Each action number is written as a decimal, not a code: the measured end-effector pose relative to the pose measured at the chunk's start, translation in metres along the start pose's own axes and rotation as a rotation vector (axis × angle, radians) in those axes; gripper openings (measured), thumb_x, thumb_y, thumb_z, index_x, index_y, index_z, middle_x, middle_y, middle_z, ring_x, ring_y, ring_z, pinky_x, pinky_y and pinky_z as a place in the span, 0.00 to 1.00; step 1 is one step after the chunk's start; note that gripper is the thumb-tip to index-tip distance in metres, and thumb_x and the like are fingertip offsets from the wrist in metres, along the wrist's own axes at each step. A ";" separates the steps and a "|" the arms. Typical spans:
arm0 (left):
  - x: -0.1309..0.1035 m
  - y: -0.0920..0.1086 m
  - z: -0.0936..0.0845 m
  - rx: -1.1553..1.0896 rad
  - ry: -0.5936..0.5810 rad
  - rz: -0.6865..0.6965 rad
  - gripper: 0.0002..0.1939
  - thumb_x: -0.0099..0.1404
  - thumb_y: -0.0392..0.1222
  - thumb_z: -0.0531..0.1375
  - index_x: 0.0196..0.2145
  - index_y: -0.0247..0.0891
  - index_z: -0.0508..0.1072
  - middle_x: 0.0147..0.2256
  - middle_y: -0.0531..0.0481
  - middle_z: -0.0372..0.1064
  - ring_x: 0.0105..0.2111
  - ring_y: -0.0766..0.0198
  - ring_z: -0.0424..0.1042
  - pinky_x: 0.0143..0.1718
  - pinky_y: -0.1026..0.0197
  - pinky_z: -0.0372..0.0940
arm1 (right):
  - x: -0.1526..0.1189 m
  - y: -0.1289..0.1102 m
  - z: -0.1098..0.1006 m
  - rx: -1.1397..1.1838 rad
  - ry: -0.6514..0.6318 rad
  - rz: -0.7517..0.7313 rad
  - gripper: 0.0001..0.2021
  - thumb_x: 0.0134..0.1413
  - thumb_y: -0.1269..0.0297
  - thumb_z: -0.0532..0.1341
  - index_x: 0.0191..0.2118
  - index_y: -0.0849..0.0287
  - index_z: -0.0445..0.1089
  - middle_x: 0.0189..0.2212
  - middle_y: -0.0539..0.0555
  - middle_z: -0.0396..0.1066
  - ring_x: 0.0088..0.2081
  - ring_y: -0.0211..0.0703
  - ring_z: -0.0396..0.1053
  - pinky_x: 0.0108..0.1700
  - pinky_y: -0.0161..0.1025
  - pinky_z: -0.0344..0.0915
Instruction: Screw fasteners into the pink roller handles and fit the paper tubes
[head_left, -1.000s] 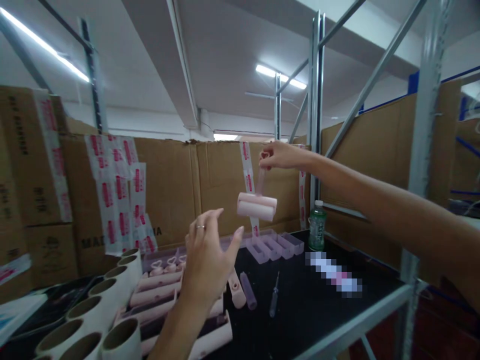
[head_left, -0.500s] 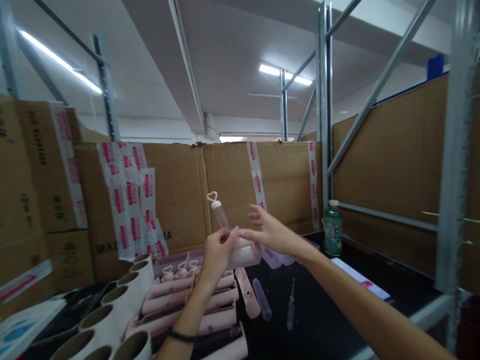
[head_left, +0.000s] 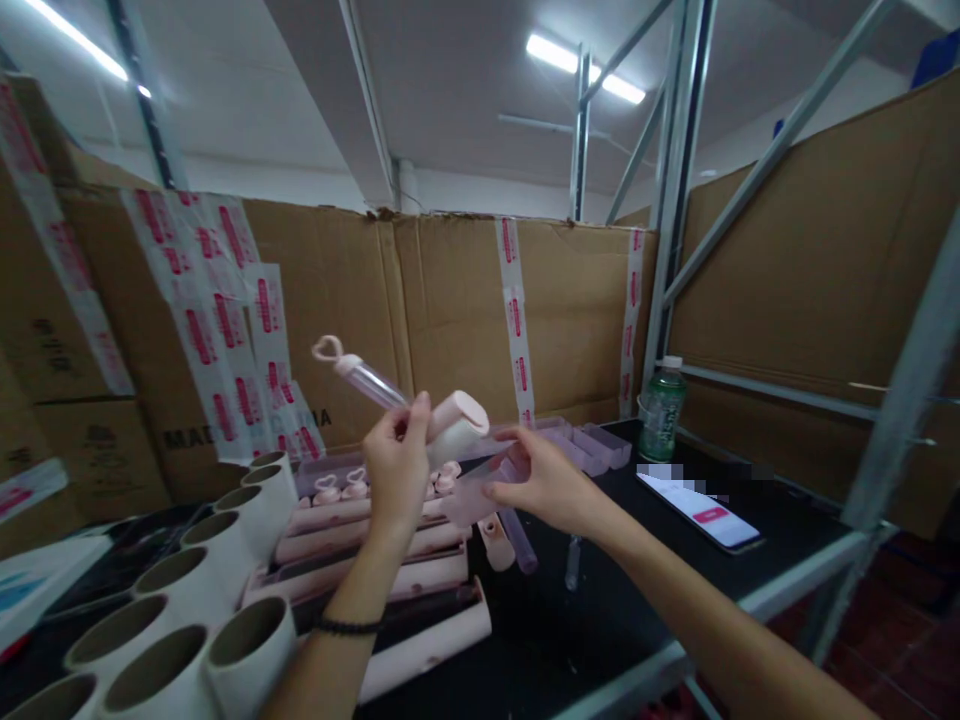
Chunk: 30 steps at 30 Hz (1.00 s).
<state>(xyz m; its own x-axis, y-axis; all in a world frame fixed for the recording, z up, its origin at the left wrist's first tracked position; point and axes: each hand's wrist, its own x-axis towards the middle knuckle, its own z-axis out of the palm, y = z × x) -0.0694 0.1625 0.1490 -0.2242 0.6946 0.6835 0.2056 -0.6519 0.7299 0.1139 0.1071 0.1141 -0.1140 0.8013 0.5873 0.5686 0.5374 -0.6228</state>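
Observation:
My left hand [head_left: 396, 460] is closed around a clear tube [head_left: 377, 386] with a pink cap and heart-shaped loop, tilted up to the left. A pale pink cylinder [head_left: 459, 422] sticks out from the same hand on the right. In my right hand [head_left: 551, 482], a translucent lilac plastic tray [head_left: 474, 492] is gripped between thumb and fingers, just below the cylinder. Beneath my hands lie rows of pink half-round shells [head_left: 341, 548], several heart-loop caps [head_left: 355, 486], a pink strip with a hole [head_left: 496, 545], a lilac tube [head_left: 520, 542] and a screwdriver [head_left: 573, 565], partly hidden.
Upright cardboard tubes [head_left: 251, 635] line the left side. More lilac trays [head_left: 600, 452] stand at the back, near a green bottle [head_left: 661, 412] and a phone [head_left: 701, 512]. Behind is a taped cardboard wall [head_left: 457, 320]; a metal shelf rail [head_left: 637, 685] edges the right front.
My right hand, spread beside the pink cylinder before, has moved down and taken hold of a lilac tray. My left hand has shifted left, tipping the tube further over. The view has tilted down.

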 end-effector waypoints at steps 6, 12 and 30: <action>-0.004 -0.003 -0.004 0.014 0.144 0.021 0.23 0.68 0.58 0.60 0.26 0.34 0.71 0.23 0.55 0.62 0.26 0.67 0.60 0.30 0.62 0.53 | -0.003 0.037 -0.003 -0.370 0.146 0.147 0.17 0.65 0.55 0.63 0.52 0.60 0.71 0.50 0.57 0.73 0.49 0.48 0.73 0.51 0.52 0.73; -0.017 0.002 0.002 0.039 0.101 0.019 0.23 0.67 0.57 0.61 0.23 0.35 0.69 0.21 0.55 0.60 0.25 0.66 0.61 0.29 0.62 0.53 | 0.017 0.063 0.018 -0.644 0.125 0.127 0.17 0.65 0.55 0.63 0.53 0.60 0.70 0.52 0.58 0.72 0.50 0.49 0.73 0.51 0.53 0.72; -0.022 -0.009 0.005 0.012 0.025 -0.066 0.24 0.67 0.59 0.61 0.27 0.34 0.72 0.23 0.54 0.65 0.27 0.65 0.63 0.31 0.62 0.54 | 0.023 0.080 0.043 -0.831 0.026 0.074 0.16 0.66 0.56 0.63 0.54 0.59 0.71 0.55 0.59 0.71 0.54 0.51 0.71 0.56 0.56 0.69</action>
<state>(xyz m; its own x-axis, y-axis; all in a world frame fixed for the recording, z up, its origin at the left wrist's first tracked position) -0.0611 0.1547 0.1277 -0.2617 0.7277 0.6340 0.2009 -0.6015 0.7732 0.1217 0.1796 0.0551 -0.0400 0.8149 0.5782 0.9910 0.1065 -0.0816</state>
